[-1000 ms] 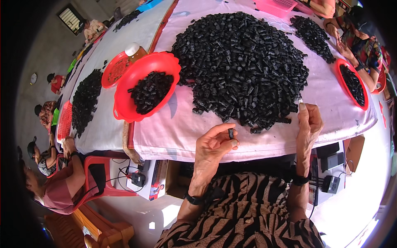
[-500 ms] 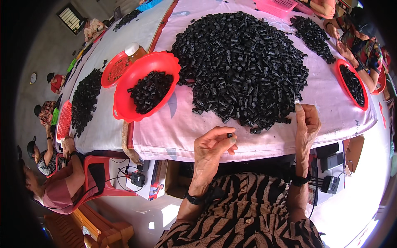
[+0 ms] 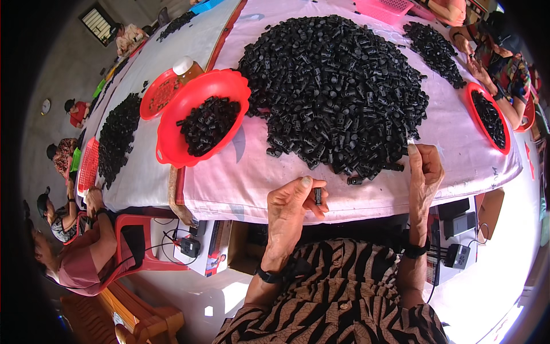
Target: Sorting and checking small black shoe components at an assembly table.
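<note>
Close to the table's near edge, my left hand (image 3: 288, 205) holds a small black plastic cylinder (image 3: 318, 196) upright in its curled fingers, with the thumb raised off it. My right hand (image 3: 425, 167) is pinched at the right front of the big pile. A small pale bit shows at its thumb and fingertip; what it is I cannot make out. A large pile of similar black cylinders (image 3: 335, 94) spreads over the pink cloth beyond both hands. To the left, a red scalloped bowl (image 3: 167, 137) holds several more black pieces.
Behind the bowl are a red plate (image 3: 150, 109) and a jar with a white lid (image 3: 183, 65). At right, a red oval tray (image 3: 506, 143) holds black pieces beside a co-worker (image 3: 504, 63). Another person (image 3: 86, 252) sits at left near more pieces (image 3: 118, 140). Boxes (image 3: 458, 223) stand below the table.
My left thumb has lifted off the black cylinder, which now stands more fully in view among the fingers. The right hand stays in place. The big pile looks unchanged.
</note>
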{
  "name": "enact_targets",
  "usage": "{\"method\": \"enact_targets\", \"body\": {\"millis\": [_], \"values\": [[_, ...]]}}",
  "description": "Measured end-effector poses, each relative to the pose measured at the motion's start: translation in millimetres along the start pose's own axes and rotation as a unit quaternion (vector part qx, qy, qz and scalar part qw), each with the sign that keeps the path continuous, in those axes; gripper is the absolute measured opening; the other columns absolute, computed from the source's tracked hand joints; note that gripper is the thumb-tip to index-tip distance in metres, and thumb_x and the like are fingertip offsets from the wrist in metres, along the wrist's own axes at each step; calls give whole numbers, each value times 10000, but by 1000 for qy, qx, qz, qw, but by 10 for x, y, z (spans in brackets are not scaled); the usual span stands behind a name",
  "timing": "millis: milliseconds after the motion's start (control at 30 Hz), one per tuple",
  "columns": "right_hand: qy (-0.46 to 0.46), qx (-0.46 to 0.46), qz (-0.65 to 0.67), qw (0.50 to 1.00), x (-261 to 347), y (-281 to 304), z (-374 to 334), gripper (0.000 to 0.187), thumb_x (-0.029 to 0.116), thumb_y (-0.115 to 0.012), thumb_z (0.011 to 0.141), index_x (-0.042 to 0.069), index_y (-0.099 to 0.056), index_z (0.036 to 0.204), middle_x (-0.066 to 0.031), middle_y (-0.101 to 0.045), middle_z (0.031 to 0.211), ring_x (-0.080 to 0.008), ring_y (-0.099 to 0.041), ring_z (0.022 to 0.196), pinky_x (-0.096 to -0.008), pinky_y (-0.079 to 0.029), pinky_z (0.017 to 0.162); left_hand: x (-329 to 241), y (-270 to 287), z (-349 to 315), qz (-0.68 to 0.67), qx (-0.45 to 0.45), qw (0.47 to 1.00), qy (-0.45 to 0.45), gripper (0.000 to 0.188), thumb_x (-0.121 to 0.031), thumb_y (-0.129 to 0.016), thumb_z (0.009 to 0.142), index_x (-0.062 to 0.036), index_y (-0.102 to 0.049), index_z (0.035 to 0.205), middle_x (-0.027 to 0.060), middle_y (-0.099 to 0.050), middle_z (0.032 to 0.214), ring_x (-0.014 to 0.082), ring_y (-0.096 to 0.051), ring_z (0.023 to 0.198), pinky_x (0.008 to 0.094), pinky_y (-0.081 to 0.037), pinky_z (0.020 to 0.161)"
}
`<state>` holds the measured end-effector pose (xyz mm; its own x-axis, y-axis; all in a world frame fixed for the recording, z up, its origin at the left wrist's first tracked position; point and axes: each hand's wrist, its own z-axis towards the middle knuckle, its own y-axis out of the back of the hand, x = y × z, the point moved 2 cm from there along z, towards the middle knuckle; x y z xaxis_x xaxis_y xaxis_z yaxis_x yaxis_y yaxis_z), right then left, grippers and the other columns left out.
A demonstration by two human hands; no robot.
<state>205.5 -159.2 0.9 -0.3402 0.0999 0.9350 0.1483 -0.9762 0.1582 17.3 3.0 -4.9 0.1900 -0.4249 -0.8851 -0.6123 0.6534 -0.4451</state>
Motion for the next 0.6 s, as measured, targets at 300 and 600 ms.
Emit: {"method": "enact_targets", "body": {"millis": [300,600], "values": [[-5,0,-7,1000,12,-8,-5,180,166,-638,888,0,-594,837,7,-578,660,-32,-466,596,-190,-347,545,26,7,21,23,7,1000,-6,207,-149,-621,884,34,-666,970,121,-652,799,155,-605,613,224,-481,521],[-1,0,-9,1000,1,-14,-4,185,168,-641,882,-7,-594,843,2,-580,662,-39,-471,599,-196,-354,552,23,18,28,30,55,997,-34,261,-33,-575,883,21,-603,1137,122,-644,953,158,-621,768,252,-502,722]]}}
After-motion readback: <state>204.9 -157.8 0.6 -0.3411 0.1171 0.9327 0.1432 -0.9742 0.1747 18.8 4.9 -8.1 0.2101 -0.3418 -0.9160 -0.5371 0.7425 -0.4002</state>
